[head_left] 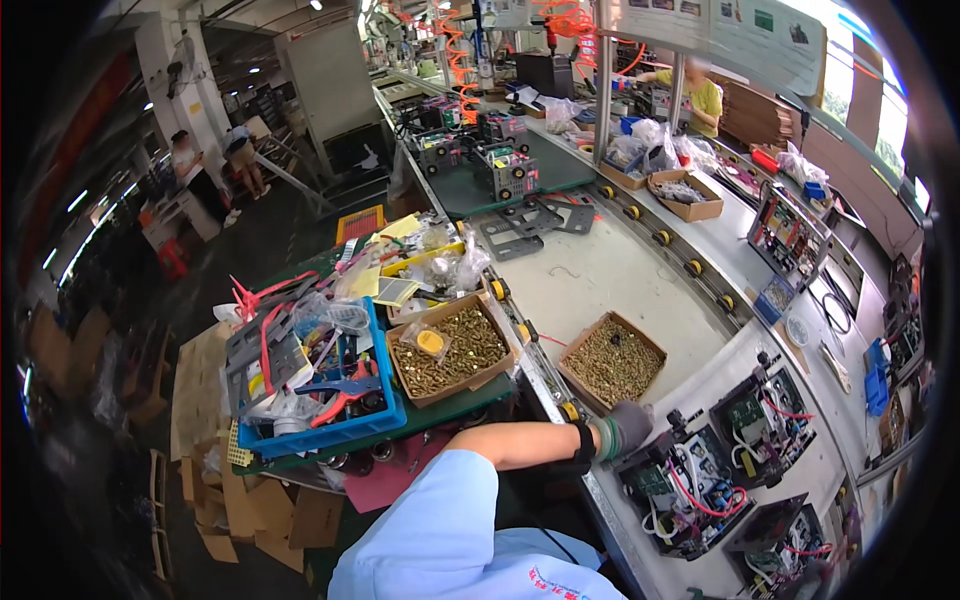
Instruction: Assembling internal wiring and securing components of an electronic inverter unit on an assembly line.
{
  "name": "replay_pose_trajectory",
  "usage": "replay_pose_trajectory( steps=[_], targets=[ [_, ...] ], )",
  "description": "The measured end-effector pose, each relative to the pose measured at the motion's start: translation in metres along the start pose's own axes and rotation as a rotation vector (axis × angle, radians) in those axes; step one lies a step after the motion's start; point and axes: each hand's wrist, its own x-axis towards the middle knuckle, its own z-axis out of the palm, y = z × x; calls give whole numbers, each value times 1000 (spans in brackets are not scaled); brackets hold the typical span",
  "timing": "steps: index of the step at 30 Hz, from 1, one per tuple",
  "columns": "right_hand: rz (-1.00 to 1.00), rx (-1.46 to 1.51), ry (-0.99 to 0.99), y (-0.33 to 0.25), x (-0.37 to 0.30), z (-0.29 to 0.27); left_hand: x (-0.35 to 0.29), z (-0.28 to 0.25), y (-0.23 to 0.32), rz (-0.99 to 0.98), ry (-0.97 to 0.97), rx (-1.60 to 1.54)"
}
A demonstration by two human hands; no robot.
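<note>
My left hand [628, 428], in a grey glove with a dark band at the wrist, reaches over the near rail of the bench. It is beside the top corner of an open electronic unit [690, 490] with a circuit board, white cables and a pink-red wire. Its fingers are too small and turned away to show whether they grip anything. At the lower right edge, a dark grey gloved shape, seemingly my right hand [806, 582], is next to another open unit [785, 540]; its fingers cannot be made out. A third such unit [765, 425] lies further back.
A cardboard box of small brass-coloured parts [612, 362] is just beyond my left hand. On the left stand another box of metal parts [460, 350] and a blue crate [330, 430] of tools and scraps. Roller rails [660, 237] border the bench. Other people work further off.
</note>
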Motion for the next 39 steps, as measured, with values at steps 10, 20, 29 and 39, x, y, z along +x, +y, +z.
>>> replay_pose_trajectory(
  steps=[10,20,29,39],
  targets=[
    [196,613,-803,-90,33,204,3,36,21,-69,143,-135],
    [292,688,-713,-67,43,330,-64,-3,-10,-157,564,-1000],
    [-19,388,-584,-36,19,323,-162,-86,-20,-58,1298,-428],
    [174,138,-950,-30,-10,281,-210,-73,-3,119,197,-141]
  ],
)
